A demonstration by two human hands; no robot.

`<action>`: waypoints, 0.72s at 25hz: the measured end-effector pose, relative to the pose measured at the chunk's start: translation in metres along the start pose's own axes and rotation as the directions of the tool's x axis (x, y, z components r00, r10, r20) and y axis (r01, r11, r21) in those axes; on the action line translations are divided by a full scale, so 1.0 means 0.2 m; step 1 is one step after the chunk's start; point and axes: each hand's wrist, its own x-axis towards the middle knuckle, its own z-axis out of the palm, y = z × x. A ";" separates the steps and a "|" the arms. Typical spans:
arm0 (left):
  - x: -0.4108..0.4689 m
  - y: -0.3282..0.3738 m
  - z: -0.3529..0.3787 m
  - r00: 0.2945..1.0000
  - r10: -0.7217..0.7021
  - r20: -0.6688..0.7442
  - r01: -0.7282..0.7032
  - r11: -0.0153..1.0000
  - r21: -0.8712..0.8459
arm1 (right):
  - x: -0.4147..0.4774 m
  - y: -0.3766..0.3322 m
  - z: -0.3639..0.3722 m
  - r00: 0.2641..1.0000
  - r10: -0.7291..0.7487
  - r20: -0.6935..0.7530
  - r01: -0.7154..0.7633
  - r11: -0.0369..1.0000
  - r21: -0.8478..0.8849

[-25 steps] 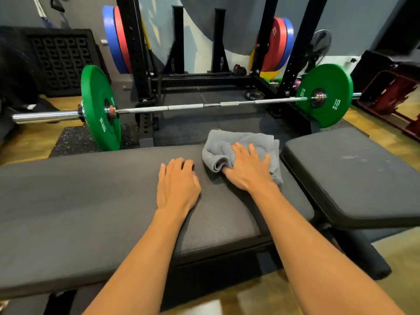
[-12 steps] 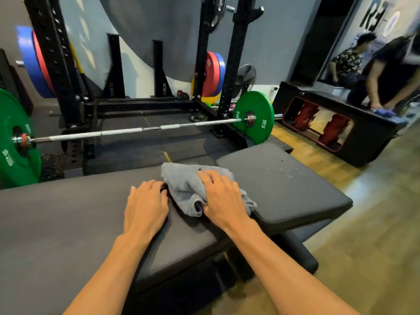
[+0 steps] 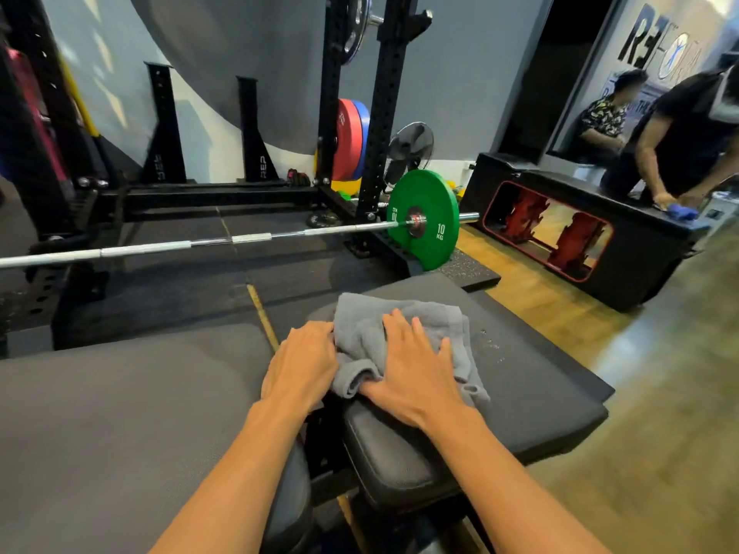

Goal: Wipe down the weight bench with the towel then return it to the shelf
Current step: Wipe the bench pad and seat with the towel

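A crumpled grey towel (image 3: 404, 325) lies on the black weight bench, on the smaller seat pad (image 3: 532, 389) at the right. My right hand (image 3: 416, 373) lies flat on the towel with fingers spread, pressing it to the pad. My left hand (image 3: 300, 361) rests at the end of the long back pad (image 3: 120, 425), its fingertips touching the towel's left edge. A gap between the two pads runs under my left wrist. White specks (image 3: 492, 345) dot the seat pad just right of the towel.
A barbell (image 3: 240, 238) with a green 10 kg plate (image 3: 422, 219) lies on the floor behind the bench, in front of a black rack (image 3: 380, 113). A black box (image 3: 624, 249) with red frames stands at the right, with two people behind it.
Both hands and the towel have slid right, from the back pad across the gap onto the seat pad. My view has turned to the right.
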 end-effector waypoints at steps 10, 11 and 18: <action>0.02 0.02 0.03 0.999 -0.009 -0.037 0.013 0.994 0.112 | 0.30 0.13 -0.04 0.992 -0.122 -0.019 0.122 0.993 -0.003; 0.02 0.02 0.03 0.999 -0.014 -0.030 0.018 0.992 0.122 | 0.16 0.15 -0.04 0.991 -0.130 -0.006 0.130 0.991 -0.002; -0.05 0.17 0.10 0.989 0.145 0.005 -0.144 0.981 0.133 | -0.39 0.26 -0.10 0.999 -0.031 -0.016 0.032 0.997 0.072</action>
